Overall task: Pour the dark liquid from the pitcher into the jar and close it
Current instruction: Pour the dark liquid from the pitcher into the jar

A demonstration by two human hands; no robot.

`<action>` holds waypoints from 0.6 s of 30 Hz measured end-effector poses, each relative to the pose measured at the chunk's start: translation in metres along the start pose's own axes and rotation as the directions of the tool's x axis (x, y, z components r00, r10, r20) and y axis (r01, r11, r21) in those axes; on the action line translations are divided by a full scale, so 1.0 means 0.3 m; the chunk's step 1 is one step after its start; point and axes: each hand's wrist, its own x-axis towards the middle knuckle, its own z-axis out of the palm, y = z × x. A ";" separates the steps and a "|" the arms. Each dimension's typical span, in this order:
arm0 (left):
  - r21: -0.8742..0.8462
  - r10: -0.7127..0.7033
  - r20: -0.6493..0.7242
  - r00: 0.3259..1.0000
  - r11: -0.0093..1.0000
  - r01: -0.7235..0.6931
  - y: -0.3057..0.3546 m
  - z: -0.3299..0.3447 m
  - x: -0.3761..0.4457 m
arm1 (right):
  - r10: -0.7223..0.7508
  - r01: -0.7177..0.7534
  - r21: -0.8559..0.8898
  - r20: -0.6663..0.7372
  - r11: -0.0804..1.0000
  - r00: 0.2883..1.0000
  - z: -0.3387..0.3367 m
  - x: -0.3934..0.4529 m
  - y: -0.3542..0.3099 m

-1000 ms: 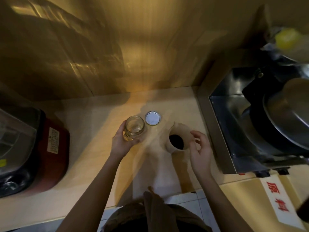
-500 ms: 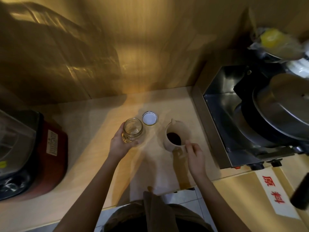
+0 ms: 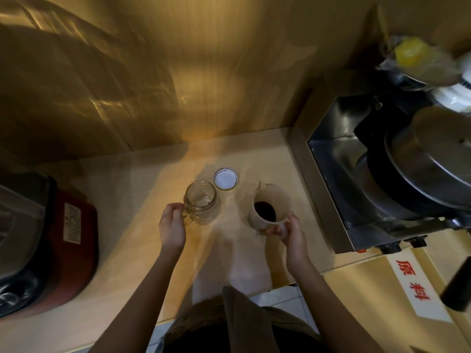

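An empty clear glass jar point(image 3: 201, 201) with a side handle stands upright on the wooden counter point(image 3: 127, 225). My left hand point(image 3: 172, 226) is at its near-left side, fingers curled around the jar's handle. Just behind the jar lies its round lid point(image 3: 225, 179), white inside facing up. To the right stands a pale pitcher point(image 3: 270, 202) with dark liquid at its bottom and its spout pointing away. My right hand point(image 3: 288, 231) grips the pitcher's handle at its near rim.
A red and black appliance point(image 3: 43, 240) fills the counter's left side. A steel machine point(image 3: 382, 179) with a large metal pot lid stands at the right, close to the pitcher. A white label with red characters point(image 3: 415, 284) lies at the front right. The wall rises behind.
My right hand has come in and closed on the pitcher's handle. My left hand has slid from around the jar's body to its handle side.
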 end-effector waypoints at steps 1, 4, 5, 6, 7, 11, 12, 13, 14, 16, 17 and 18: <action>-0.009 -0.010 -0.023 1.000 1.000 0.010 0.000 0.007 -0.001 | 0.018 -0.018 0.016 0.002 1.000 1.000 0.005 0.002 -0.007; -0.013 -0.057 -0.063 0.996 0.998 0.057 -0.006 0.028 -0.006 | 0.067 -0.067 0.087 -0.002 0.994 0.998 0.020 0.006 -0.040; -0.024 -0.073 -0.065 0.995 0.997 0.072 -0.010 0.034 -0.004 | 0.066 -0.065 0.108 -0.011 0.992 0.998 0.022 0.014 -0.044; -0.044 -0.077 -0.062 0.995 0.996 0.074 -0.013 0.040 -0.001 | 0.061 -0.058 0.113 -0.024 0.992 0.998 0.024 0.022 -0.049; -0.070 -0.081 -0.053 0.995 0.995 0.077 -0.022 0.047 0.006 | 0.054 -0.050 0.104 -0.037 0.993 0.998 0.026 0.029 -0.053; -0.219 -0.124 -0.006 0.992 0.968 0.119 -0.013 0.062 0.019 | -0.002 0.004 0.042 -0.050 0.999 0.999 0.027 0.034 -0.067; -0.250 -0.144 0.007 0.990 0.958 0.141 -0.005 0.063 0.022 | -0.015 0.017 0.035 -0.052 0.999 0.999 0.026 0.032 -0.073; -0.280 -0.165 0.015 0.986 0.946 0.163 0.000 0.064 0.028 | -0.022 0.024 0.032 -0.055 0.999 0.998 0.024 0.029 -0.079; -0.309 -0.189 0.014 0.982 0.933 0.184 0.008 0.063 0.034 | -0.027 0.029 0.032 -0.060 0.999 0.998 0.023 0.024 -0.083; -0.374 -0.233 0.014 0.972 0.901 0.221 0.020 0.062 0.048 | -0.039 0.043 0.049 -0.072 0.998 0.997 0.026 0.014 -0.084; -0.392 -0.238 0.016 0.971 0.892 0.225 0.025 0.062 0.053 | -0.052 0.057 0.052 -0.081 0.997 0.995 0.027 0.008 -0.085; -0.395 -0.234 0.019 0.972 0.892 0.222 0.032 0.062 0.055 | -0.075 0.079 0.037 -0.094 0.996 0.993 0.026 0.004 -0.087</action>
